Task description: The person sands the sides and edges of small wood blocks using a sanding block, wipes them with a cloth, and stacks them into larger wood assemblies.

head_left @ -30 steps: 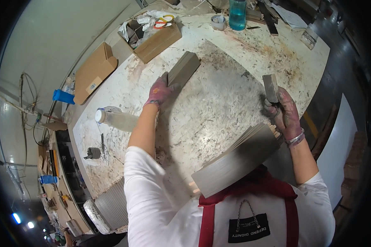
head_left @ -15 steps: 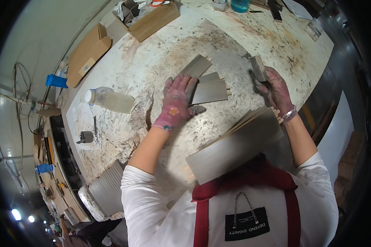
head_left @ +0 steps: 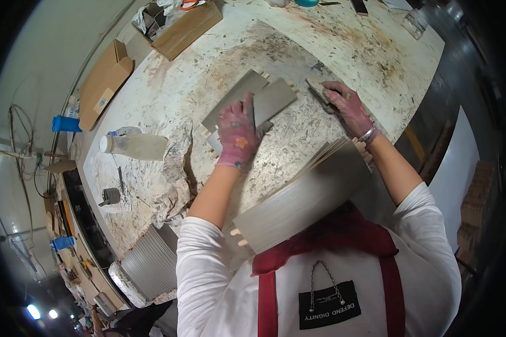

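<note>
The left hand [head_left: 239, 137] lay flat, fingers spread, pressing grey panels [head_left: 253, 104] onto the stained worktable [head_left: 343, 39]. The right hand [head_left: 346, 104] was closed around a small grey block [head_left: 318, 88] just beside them. Brown cardboard boxes [head_left: 104, 81] sat at the far-left table edge.

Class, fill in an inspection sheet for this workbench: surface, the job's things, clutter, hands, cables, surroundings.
Surface: round stained worktable, blotched and scuffed.
Job's things: grey notched panels lying flat; stack of grey panels at the near edge.
Clutter: white plastic bottle, crumpled rag, cardboard boxes.
Hands: left hand pressing flat on the panels; right hand gripping a small block.
Cables: loose wires at the left wall.
Surroundings: blue cups, corrugated grey roll.
</note>
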Tool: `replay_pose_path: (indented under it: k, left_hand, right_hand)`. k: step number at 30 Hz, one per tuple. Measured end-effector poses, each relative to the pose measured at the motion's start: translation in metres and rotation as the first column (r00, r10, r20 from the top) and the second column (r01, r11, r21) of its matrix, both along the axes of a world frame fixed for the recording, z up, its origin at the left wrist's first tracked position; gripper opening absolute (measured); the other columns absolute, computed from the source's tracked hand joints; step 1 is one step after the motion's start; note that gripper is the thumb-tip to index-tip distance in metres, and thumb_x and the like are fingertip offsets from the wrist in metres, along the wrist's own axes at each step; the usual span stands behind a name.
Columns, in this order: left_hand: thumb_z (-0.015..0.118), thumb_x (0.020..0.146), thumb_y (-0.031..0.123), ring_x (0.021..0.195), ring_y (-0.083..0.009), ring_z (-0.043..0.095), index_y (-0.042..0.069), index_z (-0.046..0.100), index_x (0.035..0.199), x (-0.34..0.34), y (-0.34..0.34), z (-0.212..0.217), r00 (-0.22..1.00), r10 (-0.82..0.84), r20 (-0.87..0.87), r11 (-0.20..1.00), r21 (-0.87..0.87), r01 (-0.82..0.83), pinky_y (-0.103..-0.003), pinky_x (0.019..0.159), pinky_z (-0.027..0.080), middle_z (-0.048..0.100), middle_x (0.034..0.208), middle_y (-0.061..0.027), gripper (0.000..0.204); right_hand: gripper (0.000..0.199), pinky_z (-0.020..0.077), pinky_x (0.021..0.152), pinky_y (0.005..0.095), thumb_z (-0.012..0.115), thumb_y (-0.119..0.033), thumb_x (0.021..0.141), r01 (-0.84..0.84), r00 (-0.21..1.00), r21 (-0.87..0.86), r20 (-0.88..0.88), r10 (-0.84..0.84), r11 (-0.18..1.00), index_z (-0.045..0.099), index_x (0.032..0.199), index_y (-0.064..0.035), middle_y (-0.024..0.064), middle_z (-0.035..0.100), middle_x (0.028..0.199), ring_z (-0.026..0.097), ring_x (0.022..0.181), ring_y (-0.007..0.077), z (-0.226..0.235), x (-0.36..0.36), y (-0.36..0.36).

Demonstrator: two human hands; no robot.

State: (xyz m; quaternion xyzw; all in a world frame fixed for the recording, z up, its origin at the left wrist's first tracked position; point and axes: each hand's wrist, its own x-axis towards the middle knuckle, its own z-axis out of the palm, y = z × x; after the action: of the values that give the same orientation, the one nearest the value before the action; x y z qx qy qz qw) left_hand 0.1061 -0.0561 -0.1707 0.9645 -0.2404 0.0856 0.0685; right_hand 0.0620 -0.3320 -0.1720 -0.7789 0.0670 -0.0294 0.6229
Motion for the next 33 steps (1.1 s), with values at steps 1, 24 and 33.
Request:
replay_pose_path:
  k: [1, 24, 33]
  left_hand:
    - [0.06, 0.078, 0.056, 0.101, -0.034, 0.05, 0.005, 0.037, 0.138, 0.001, -0.002, 0.002, 1.0, 0.005, 0.003, 1.0, 0.02, -0.005, -0.048, 0.084, 0.041, 0.051, 0.113, -0.0167, 0.082]
    - [0.072, 0.069, 0.044, 0.099, -0.0295, 0.053, 0.007, 0.044, 0.134, -0.035, -0.027, -0.013, 0.989, -0.099, -0.11, 0.994, -0.046, 0.094, -0.042, 0.082, 0.044, 0.052, 0.109, -0.0115, 0.08]
    - [0.069, 0.07, 0.041, 0.099, -0.0313, 0.054, 0.003, 0.049, 0.125, -0.031, -0.03, -0.016, 0.982, -0.163, -0.092, 0.984, -0.083, 0.155, -0.043, 0.083, 0.046, 0.052, 0.116, -0.0147, 0.07]
  right_hand:
    - [0.048, 0.045, 0.087, 0.0283, 0.06, -0.035, 0.09, 0.005, 1.0, 0.033, 0.002, -0.005, 0.999, 0.056, 0.12, 0.0017, 0.0086, 0.06, 0.111, 0.056, 0.101, 0.0159, -0.004, 0.001, 0.0]
    - [0.04, 0.0439, 0.093, 0.036, 0.062, -0.03, 0.085, -0.21, 0.976, -0.545, -0.068, 0.207, 0.812, 0.058, 0.114, -0.0022, 0.0192, 0.06, 0.113, 0.057, 0.107, 0.0337, -0.011, -0.02, -0.005]
    - [0.045, 0.0422, 0.092, 0.0296, 0.062, -0.034, 0.087, -0.179, 0.979, -0.191, -0.134, 0.155, 0.965, 0.059, 0.116, 0.0005, 0.0109, 0.062, 0.111, 0.057, 0.101, 0.0178, 0.012, -0.025, -0.044]
